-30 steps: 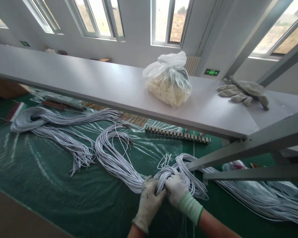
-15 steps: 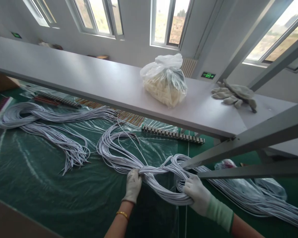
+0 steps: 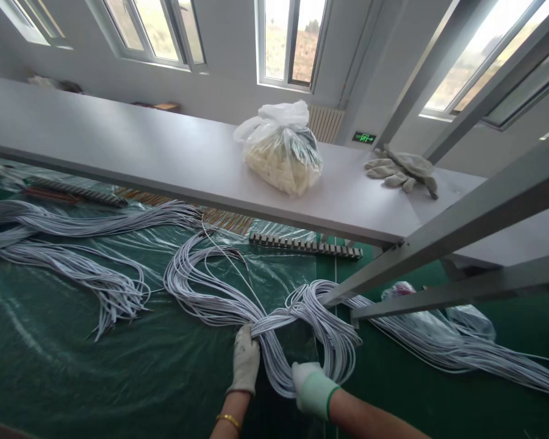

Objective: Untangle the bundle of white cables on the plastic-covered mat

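Hands have drawn closer again: the right hand (image 3: 312,385) has swung the loop of white wires (image 3: 302,335) down toward the left hand (image 3: 246,360), both sets of fingers closed around the bundle on the green bench (image 3: 73,366)

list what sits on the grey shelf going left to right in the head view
grey shelf: tied plastic bag of pale parts → pair of work gloves
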Demonstrator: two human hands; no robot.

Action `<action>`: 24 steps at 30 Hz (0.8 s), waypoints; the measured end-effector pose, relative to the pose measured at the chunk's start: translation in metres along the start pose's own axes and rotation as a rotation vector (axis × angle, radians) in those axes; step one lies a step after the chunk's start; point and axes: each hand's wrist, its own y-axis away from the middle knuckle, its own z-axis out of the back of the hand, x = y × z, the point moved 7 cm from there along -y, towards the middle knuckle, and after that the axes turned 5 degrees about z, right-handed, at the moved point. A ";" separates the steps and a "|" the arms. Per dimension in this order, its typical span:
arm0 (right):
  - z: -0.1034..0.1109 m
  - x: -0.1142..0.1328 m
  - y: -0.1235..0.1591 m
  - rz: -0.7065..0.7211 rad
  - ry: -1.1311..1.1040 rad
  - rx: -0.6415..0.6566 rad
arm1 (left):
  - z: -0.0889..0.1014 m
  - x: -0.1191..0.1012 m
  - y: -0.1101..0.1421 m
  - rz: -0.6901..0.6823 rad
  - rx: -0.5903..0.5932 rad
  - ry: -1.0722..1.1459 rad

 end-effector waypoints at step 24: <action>0.102 -0.051 0.139 0.003 -0.125 -0.036 | 0.031 -0.038 -0.056 0.014 0.034 -0.019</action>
